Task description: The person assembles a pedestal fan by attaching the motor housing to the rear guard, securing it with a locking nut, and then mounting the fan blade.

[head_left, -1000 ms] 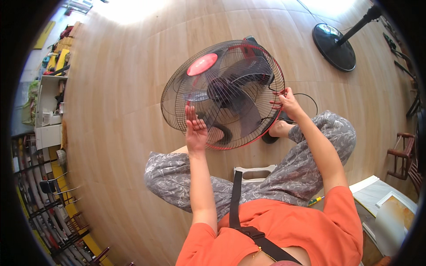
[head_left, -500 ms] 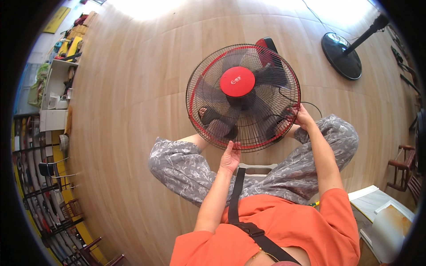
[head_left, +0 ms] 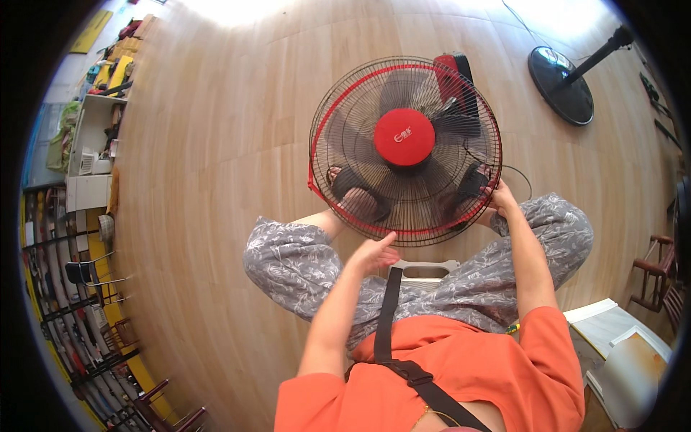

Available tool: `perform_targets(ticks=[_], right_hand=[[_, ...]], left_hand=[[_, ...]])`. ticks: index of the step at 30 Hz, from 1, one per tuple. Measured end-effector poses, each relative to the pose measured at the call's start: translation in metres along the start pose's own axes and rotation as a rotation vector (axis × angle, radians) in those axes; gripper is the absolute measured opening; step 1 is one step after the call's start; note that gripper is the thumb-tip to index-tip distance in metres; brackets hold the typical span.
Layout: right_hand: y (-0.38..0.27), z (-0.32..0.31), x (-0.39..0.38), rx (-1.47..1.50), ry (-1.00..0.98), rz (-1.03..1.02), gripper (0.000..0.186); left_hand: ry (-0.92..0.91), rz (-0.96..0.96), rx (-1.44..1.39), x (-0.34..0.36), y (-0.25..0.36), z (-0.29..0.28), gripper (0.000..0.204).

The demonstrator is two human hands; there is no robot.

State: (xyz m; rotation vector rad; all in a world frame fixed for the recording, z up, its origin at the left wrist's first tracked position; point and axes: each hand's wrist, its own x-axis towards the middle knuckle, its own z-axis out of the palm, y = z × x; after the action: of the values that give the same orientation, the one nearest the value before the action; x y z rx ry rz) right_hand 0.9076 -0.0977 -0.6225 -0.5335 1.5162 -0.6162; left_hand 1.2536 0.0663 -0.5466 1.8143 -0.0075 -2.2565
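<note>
A fan head (head_left: 404,137) with a black wire cage, a red round centre and a red ring stands in front of me, between my feet. At its lower right edge, my right hand (head_left: 499,197) is closed round the cage rim. My left hand (head_left: 374,254) is just below the near rim, its fingers stretched out and holding nothing. Whether its thumb touches the wires I cannot tell. Dark blades show through the cage. Behind the far right of the cage sits the red and black motor housing (head_left: 453,75). On the left rim a small red end (head_left: 312,183) of the ring sticks out.
A black round fan base (head_left: 561,86) with a pole stands at the far right. Between my legs is a grey stool-like thing with a handle slot (head_left: 432,268). Shelves (head_left: 90,137) line the left side. White panels (head_left: 612,324) lie at the lower right, near a small wooden chair (head_left: 653,266).
The fan head has shifted right and slightly away, and its cage has turned a little. My left hand has let go of the near rim; my right hand still holds on.
</note>
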Motion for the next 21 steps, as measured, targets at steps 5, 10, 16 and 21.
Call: perform_targets(ticks=[5, 10, 16, 21], right_hand=[[0.001, -0.002, -0.002, -0.044, 0.025, -0.025, 0.024], [0.004, 0.001, -0.003, -0.018, -0.023, -0.036, 0.033], [-0.023, 0.019, -0.026, 0.124, -0.058, -0.002, 0.034], [-0.027, 0.008, -0.030, 0.073, -0.023, 0.053, 0.028]], left_hand=[[0.359, 0.581, 0.622, -0.063, 0.151, -0.075, 0.036], [0.727, 1.094, 0.224, -0.001, 0.258, -0.169, 0.050], [0.416, 0.909, -0.151, 0.054, 0.256, -0.172, 0.044], [0.269, 0.986, -0.313, 0.060, 0.235, -0.164, 0.047]])
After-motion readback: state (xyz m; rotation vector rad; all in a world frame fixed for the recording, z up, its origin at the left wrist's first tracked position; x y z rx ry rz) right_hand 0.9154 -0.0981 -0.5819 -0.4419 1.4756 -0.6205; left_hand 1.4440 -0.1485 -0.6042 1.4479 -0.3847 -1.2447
